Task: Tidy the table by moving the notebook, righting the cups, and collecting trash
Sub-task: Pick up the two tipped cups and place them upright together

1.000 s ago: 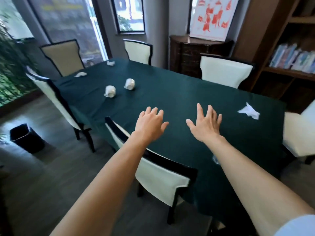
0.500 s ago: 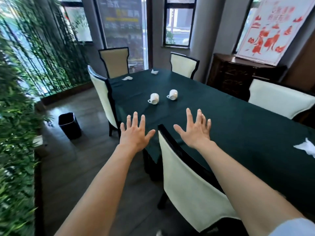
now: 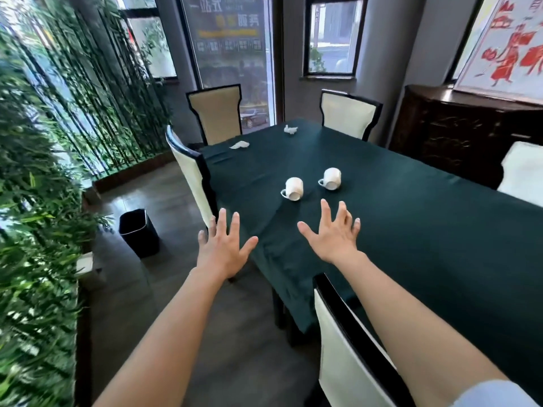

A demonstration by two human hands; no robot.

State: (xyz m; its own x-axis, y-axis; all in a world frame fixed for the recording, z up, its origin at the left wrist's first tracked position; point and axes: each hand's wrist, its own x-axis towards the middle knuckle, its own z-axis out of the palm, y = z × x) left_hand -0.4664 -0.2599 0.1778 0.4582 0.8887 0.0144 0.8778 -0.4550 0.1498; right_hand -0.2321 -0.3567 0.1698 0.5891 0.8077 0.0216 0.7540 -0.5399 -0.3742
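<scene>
Two white cups lie tipped on their sides on the dark green tablecloth [image 3: 411, 230]: one cup [image 3: 293, 188] on the left, another cup [image 3: 332, 178] just right of it. Two crumpled white tissues rest at the table's far end, one tissue [image 3: 239, 145] near the left corner and a second tissue [image 3: 290, 129] further back. My left hand [image 3: 223, 248] hovers open over the table's left edge. My right hand [image 3: 335, 233] is spread open above the cloth, a short way in front of the cups. No notebook is in view.
A black waste bin [image 3: 138, 232] stands on the floor left of the table. Cream chairs surround the table, one chair [image 3: 352, 348] right below my right arm and another chair [image 3: 191, 174] at the left edge. Bamboo plants line the left wall. A dark cabinet [image 3: 458, 127] stands far right.
The view has swung left and moved closer to the cups. Both hands stay open and spread, now nearer the cups. The tissue on the right side has left the view.
</scene>
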